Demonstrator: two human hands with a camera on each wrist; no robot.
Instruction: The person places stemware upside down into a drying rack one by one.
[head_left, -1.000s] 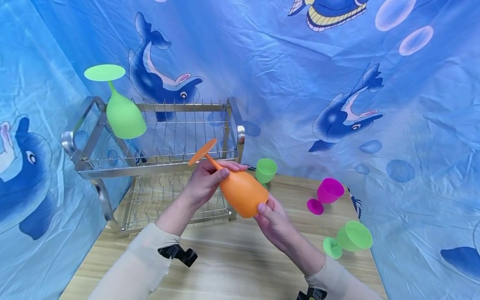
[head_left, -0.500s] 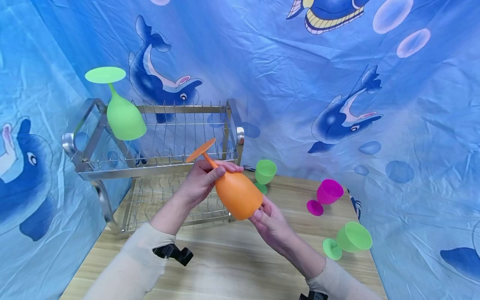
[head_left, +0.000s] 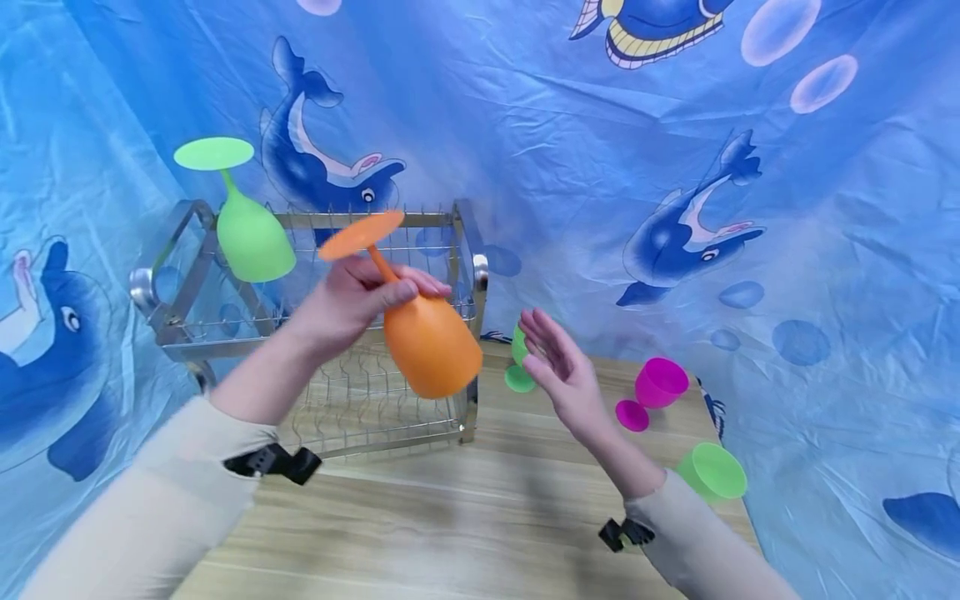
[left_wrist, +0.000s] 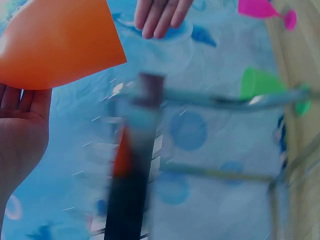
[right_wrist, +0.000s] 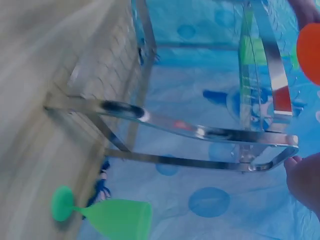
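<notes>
My left hand (head_left: pixel 352 304) grips an orange plastic wine glass (head_left: pixel 433 348) near its stem. The glass is tilted upside down, foot up to the left and bowl toward the lower right, in front of the metal dish rack (head_left: pixel 465 242). In the left wrist view the glass bowl (left_wrist: pixel 60 45) lies over the fingers. To the right, my right hand (head_left: pixel 566 379) is raised with fingers extended, holding nothing and apart from the glass. It partly covers a green wine glass (head_left: pixel 519 377) standing on the table. Another green wine glass (head_left: pixel 253 237) sits upside down at the rack's upper left.
A magenta wine glass (head_left: pixel 660 383) stands on the right of the wooden table (head_left: pixel 420 517). Nearer, a green wine glass (head_left: pixel 711 473) is partly hidden by the right forearm. The two-tier rack has thin wire dividers, and a blue dolphin-print curtain (head_left: pixel 525 125) surrounds the table.
The left hand has moved up and left toward the rack with the orange wine glass. My right hand has let go of the bowl, its fingers straightening, and moved up and right.
</notes>
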